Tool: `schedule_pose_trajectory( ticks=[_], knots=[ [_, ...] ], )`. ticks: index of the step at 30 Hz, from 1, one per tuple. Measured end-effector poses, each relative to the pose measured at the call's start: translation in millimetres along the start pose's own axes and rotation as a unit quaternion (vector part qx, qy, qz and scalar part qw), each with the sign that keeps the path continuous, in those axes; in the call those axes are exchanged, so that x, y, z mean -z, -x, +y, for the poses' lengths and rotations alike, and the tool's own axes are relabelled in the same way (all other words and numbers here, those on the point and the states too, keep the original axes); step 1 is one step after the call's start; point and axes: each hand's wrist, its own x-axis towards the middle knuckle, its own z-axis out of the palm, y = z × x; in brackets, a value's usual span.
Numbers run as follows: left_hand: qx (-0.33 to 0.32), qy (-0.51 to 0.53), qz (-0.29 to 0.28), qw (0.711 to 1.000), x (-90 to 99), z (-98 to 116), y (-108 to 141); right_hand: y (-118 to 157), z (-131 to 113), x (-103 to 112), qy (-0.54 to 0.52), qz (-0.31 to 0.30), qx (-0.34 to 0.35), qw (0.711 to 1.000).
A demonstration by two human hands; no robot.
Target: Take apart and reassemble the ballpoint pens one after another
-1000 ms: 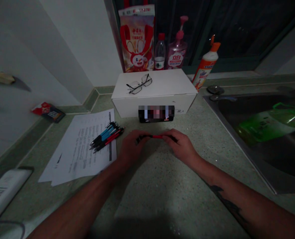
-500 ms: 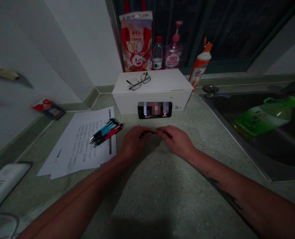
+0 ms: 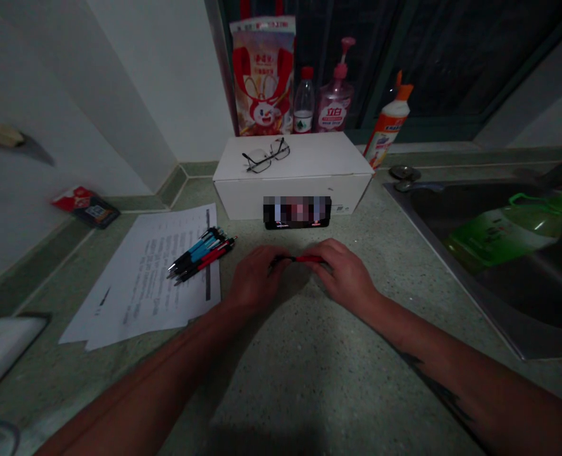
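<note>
A red and black pen (image 3: 304, 259) lies level between my two hands, just above or on the speckled counter. My left hand (image 3: 256, 276) is closed on its black end at the left. At the other side my right hand (image 3: 342, 271) pinches the red part between thumb and fingers. Beyond the hands a phone (image 3: 297, 223) with a lit screen leans against a white box (image 3: 243, 199). To the left of my left hand, several blue, red and black pens (image 3: 202, 253) lie bunched on printed sheets of paper (image 3: 143, 285).
Glasses (image 3: 266, 157) rest on top of the box. Behind it stand a red bag (image 3: 264, 88), a small bottle (image 3: 304, 104), a pink pump bottle (image 3: 334, 104) and an orange-capped bottle (image 3: 389, 126). On the right, a sink (image 3: 456, 297) holds a green jug (image 3: 504, 234).
My hands have drawn slightly apart, and more of the pen's red part shows between them. The whole view has shifted a little.
</note>
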Motion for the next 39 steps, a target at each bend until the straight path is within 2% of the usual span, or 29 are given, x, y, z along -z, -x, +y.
schedule_pose_trajectory(
  ticks=[7, 12, 14, 20, 27, 34, 39],
  knots=[
    [0.002, -0.009, -0.001, 1.000, 0.9, 2, 0, 0, -3, 2, 0.040, -0.027, -0.002, 0.999],
    [0.004, -0.002, -0.017, 1.000, 1.9, 4, 1, 0, -3, 5, 0.022, 0.030, 0.029, 0.999],
    [0.009, 0.002, -0.019, 1.000, 1.4, 5, 1, 0, -2, 5, 0.025, 0.033, 0.030, 0.999],
    [-0.024, 0.001, -0.035, 0.999, -1.5, 4, 2, 0, -1, 5, 0.057, 0.008, 0.043, 0.997],
    [-0.048, -0.081, -0.054, 0.994, 0.3, 1, 0, -2, 0, 7, 0.122, -0.036, 0.038, 0.991],
    [-0.011, -0.161, -0.050, 0.986, 7.5, 6, -2, -2, 4, 12, 0.209, -0.012, 0.006, 0.978],
    [-0.007, -0.169, -0.060, 0.984, 8.7, 8, -1, -1, 1, 13, 0.204, -0.062, 0.063, 0.975]
  ],
)
